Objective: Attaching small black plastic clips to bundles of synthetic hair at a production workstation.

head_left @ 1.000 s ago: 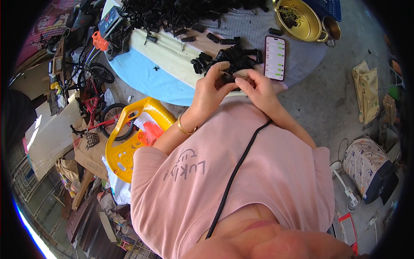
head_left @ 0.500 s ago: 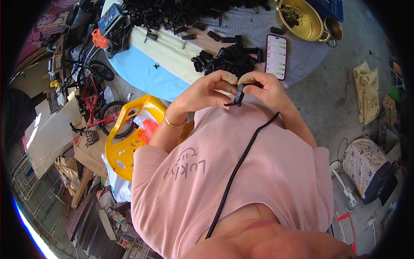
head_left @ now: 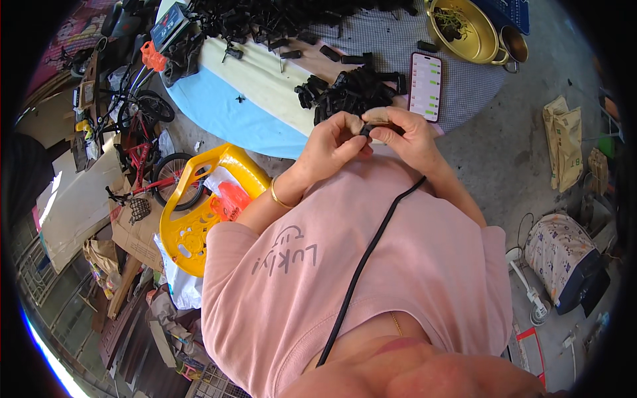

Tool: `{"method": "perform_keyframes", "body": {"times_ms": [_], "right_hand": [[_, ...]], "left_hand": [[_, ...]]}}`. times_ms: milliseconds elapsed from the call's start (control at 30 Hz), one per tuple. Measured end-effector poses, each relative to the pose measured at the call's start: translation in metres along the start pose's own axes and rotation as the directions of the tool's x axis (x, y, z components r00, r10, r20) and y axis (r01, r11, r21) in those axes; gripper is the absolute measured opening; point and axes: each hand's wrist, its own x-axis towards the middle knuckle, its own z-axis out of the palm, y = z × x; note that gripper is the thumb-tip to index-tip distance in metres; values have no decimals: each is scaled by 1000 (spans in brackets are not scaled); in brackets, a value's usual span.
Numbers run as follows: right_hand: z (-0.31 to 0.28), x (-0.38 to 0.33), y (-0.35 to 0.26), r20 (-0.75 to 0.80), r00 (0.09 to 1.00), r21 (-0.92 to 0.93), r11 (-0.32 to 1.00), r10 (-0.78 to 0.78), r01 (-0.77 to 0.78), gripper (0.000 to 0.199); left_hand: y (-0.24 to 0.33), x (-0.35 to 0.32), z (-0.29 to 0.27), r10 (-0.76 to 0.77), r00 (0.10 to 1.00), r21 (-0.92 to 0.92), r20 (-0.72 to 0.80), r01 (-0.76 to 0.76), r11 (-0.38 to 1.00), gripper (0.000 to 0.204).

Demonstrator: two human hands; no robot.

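Grip: left hand (head_left: pixel 328 147) and right hand (head_left: pixel 411 138) pinch a black part (head_left: pixel 366 129), likely to steady it.
Pile (head_left: pixel 352 93): black pieces just beyond, seemingly for easy reach.

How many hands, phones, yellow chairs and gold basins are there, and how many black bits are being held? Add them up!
Hands: 2 (left hand, right hand)
Phone: 1
Yellow chair: 1
Gold basin: 1
Held black bit: 1 showing
Total: 6

And there's my left hand (head_left: pixel 334 147), curled in a pinch, right hand (head_left: pixel 409 138) pinching close beside it, forearms (head_left: pixel 456 189) slanted inward!
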Motion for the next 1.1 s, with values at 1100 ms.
{"method": "perform_keyframes", "body": {"times_ms": [1100], "right_hand": [[6,0,9,54,927,15,928,372,-373,19]], "left_hand": [[-10,3,2,455,877,527,-154,-317,789,19]]}}
